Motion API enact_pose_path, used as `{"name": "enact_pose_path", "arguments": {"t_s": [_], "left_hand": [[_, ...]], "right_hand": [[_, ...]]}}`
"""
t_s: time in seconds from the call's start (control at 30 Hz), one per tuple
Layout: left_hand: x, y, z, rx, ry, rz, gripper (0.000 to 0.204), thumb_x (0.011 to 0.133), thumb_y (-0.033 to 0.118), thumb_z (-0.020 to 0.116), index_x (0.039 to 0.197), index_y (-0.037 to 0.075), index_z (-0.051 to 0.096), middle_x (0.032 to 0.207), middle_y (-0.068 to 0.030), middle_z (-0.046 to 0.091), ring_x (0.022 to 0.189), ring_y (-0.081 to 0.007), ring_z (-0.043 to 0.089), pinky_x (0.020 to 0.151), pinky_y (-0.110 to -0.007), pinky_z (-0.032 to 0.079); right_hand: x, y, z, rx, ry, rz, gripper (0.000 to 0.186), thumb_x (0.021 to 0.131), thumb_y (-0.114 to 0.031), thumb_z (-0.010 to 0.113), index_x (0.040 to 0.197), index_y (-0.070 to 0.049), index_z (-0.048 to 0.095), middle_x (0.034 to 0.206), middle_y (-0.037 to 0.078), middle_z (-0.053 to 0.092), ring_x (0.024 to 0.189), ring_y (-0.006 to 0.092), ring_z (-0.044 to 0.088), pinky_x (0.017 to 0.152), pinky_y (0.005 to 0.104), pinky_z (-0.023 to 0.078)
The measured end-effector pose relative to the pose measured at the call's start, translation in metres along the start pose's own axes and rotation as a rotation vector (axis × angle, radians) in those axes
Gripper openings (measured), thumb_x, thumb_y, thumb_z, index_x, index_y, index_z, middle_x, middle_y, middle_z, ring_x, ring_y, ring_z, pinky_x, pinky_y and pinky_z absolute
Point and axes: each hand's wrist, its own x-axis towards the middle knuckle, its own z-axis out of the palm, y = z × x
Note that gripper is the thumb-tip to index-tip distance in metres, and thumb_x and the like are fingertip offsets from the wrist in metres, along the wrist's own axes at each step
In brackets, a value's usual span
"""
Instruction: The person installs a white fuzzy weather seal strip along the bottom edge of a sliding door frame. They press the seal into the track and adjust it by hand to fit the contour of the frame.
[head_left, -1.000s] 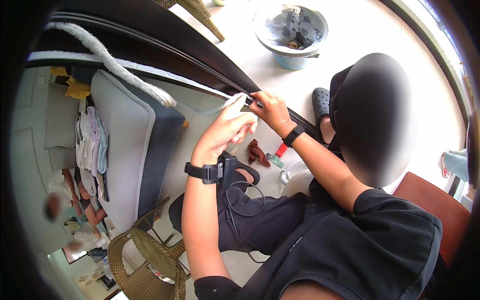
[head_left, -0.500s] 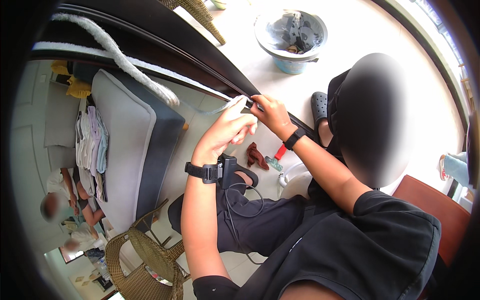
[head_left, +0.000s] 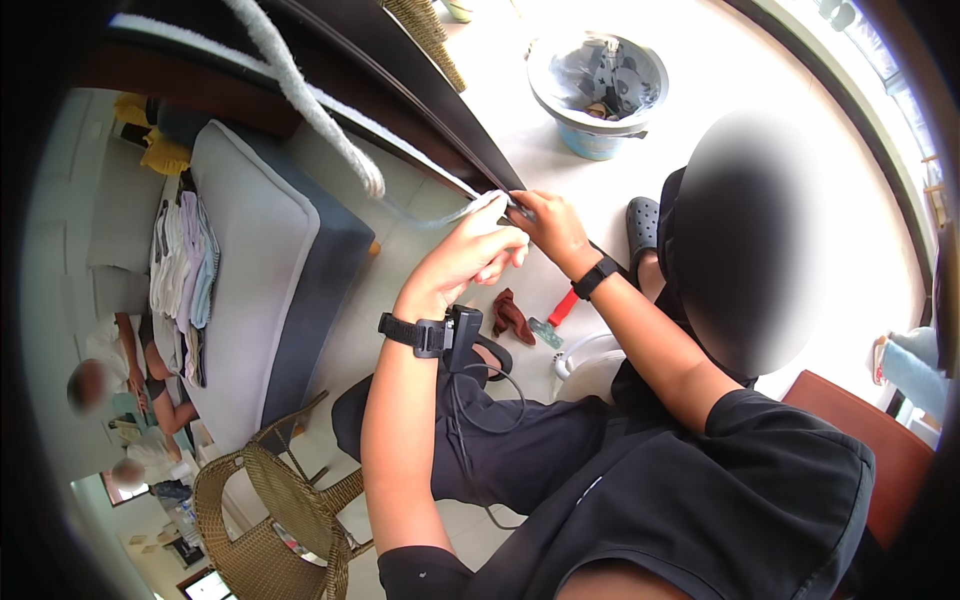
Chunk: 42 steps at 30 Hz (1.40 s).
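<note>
A fluffy grey-white strip (head_left: pixel 310 105), like a door or window seal, runs in a loose curve from the upper left, bends and thins toward my left hand (head_left: pixel 470 250). That hand pinches it between thumb and forefinger at the edge of a long dark frame (head_left: pixel 420 90); the other fingers are curled in. Close beside it, my right hand (head_left: pixel 550 228) has its fingers closed around the frame's edge. Its fingertips partly hide what lies between them. A second pale fuzzy line (head_left: pixel 370 125) follows the frame's side.
A lined bin (head_left: pixel 598 140) stands beyond the frame. On the floor lie a brown cloth (head_left: pixel 512 318) and a red-handled tool (head_left: pixel 562 308). A wicker chair (head_left: pixel 225 500) and a grey padded bed or sofa (head_left: pixel 245 260) with clothes are at left; people sit farther off. A black cable (head_left: pixel 485 430) hangs from my left wrist.
The loose part of the strip has swung to the right in the picture, and its upper end has risen. Both hands keep their hold, slightly farther right; the whole view has shifted a little.
</note>
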Motion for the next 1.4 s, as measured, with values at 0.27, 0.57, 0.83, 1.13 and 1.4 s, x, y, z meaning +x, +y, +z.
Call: {"name": "enact_pose_path", "arguments": {"t_s": [0.27, 0.57, 0.83, 1.13, 1.4], "left_hand": [[0.001, 0.000, -0.002, 0.016, -0.018, 0.019, 0.054, 0.085, 0.006, 0.048, 0.135, 0.001, 0.029, 0.070, -0.0038, 0.053, 0.041, -0.0016, 0.032, 0.040, -0.018, 0.026], [0.002, -0.005, -0.005, 0.014, -0.025, 0.042, 0.052, 0.086, 0.007, 0.048, 0.134, 0.000, 0.029, 0.070, -0.0040, 0.053, 0.042, -0.0014, 0.034, 0.040, -0.018, 0.026], [0.001, -0.007, -0.006, 0.021, -0.010, 0.052, 0.030, 0.086, 0.007, 0.050, 0.113, 0.003, 0.039, 0.070, -0.0055, 0.054, 0.042, -0.0014, 0.034, 0.039, -0.018, 0.026], [0.001, -0.004, -0.005, 0.014, -0.025, 0.053, 0.020, 0.086, 0.009, 0.049, 0.104, 0.007, 0.040, 0.070, -0.0050, 0.054, 0.041, -0.0022, 0.033, 0.039, -0.019, 0.025], [0.002, -0.005, -0.004, 0.016, -0.008, 0.057, 0.016, 0.086, 0.009, 0.049, 0.101, 0.007, 0.042, 0.069, -0.0049, 0.055, 0.041, -0.0022, 0.034, 0.038, -0.019, 0.026]], "right_hand": [[0.003, -0.002, -0.006, 0.002, -0.090, -0.056, 0.024, 0.081, -0.014, 0.062, 0.103, -0.004, 0.064, 0.084, 0.017, 0.065, 0.074, 0.0358, 0.063, 0.066, 0.0413, 0.051], [-0.001, -0.002, -0.001, 0.005, -0.002, -0.082, 0.025, 0.080, -0.012, 0.063, 0.104, -0.004, 0.064, 0.085, 0.017, 0.065, 0.073, 0.0359, 0.063, 0.065, 0.0411, 0.052], [-0.004, 0.012, 0.009, -0.074, -0.040, -0.049, 0.028, 0.078, -0.015, 0.065, 0.104, -0.004, 0.065, 0.088, 0.017, 0.066, 0.076, 0.0357, 0.064, 0.068, 0.0414, 0.052], [0.007, 0.022, -0.004, -0.026, -0.228, -0.069, 0.029, 0.077, -0.011, 0.064, 0.105, -0.001, 0.065, 0.086, 0.019, 0.064, 0.076, 0.0366, 0.063, 0.069, 0.0406, 0.051], [-0.008, 0.026, 0.011, -0.046, -0.058, -0.068, 0.028, 0.077, -0.011, 0.064, 0.103, -0.002, 0.066, 0.085, 0.017, 0.065, 0.078, 0.0358, 0.063, 0.069, 0.0397, 0.051]]}}
